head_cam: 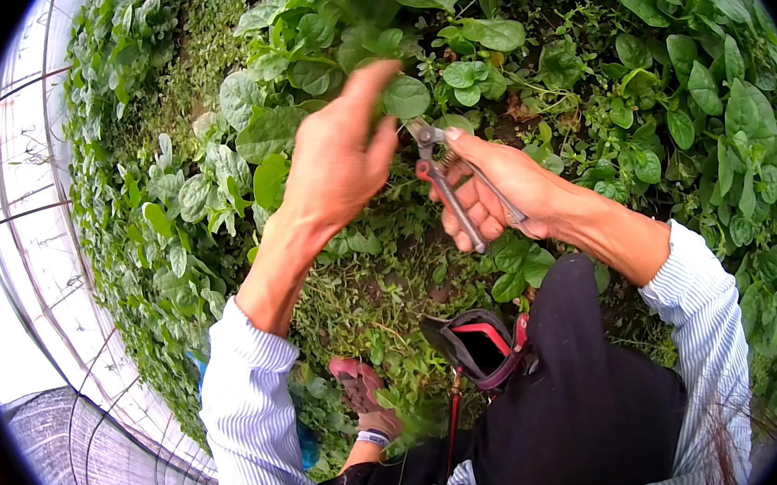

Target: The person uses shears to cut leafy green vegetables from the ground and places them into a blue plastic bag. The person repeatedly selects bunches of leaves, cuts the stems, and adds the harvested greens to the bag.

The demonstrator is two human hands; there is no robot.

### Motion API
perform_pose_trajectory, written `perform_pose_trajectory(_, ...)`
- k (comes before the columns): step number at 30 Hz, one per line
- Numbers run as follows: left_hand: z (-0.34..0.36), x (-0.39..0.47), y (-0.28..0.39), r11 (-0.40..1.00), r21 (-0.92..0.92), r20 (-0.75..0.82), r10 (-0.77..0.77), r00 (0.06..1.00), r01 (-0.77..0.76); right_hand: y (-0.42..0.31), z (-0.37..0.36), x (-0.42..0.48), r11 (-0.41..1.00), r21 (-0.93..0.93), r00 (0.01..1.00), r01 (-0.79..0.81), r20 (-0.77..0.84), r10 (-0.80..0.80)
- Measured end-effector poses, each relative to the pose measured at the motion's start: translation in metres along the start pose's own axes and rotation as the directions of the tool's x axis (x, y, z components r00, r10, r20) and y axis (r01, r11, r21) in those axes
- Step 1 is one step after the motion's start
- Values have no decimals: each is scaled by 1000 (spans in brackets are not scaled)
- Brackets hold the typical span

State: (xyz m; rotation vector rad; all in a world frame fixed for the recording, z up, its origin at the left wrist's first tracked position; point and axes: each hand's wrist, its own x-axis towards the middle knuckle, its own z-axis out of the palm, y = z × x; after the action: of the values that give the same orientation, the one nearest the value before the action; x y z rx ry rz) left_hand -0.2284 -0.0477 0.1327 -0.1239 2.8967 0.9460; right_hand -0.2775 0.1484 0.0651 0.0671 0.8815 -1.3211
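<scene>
My right hand holds a pair of pruning shears with worn grey handles, a red part at the pivot side and a coil spring. The blades point up and left, beside a round green leaf. Left of the shears is my left hand, blurred, with its forefinger and thumb at a leafy plant. Blurred leaves lie by its fingertips; whether it grips a stem or leaf I cannot tell. Broad green leaves spread under and around the left hand.
Leafy rows run along the left and the right. Low weeds cover the ground between. An open pouch with a red-edged item hangs near my bent knee. My shoe is among weeds. A ribbed greenhouse wall stands far left.
</scene>
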Motion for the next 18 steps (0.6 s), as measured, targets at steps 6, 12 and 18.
perform_pose_trajectory(6,23,10,-28,759,587,224,181,958,-281,-7,6,18,974,-223,997,35,-55,-48)
perform_pose_trajectory(12,11,0,-42,768,561,111,300,948,-309,-11,3,24,954,-294,997,64,-31,-77)
perform_pose_trajectory(18,2,-14,-45,910,368,-72,232,970,-190,-13,0,21,994,-107,992,26,-124,-39)
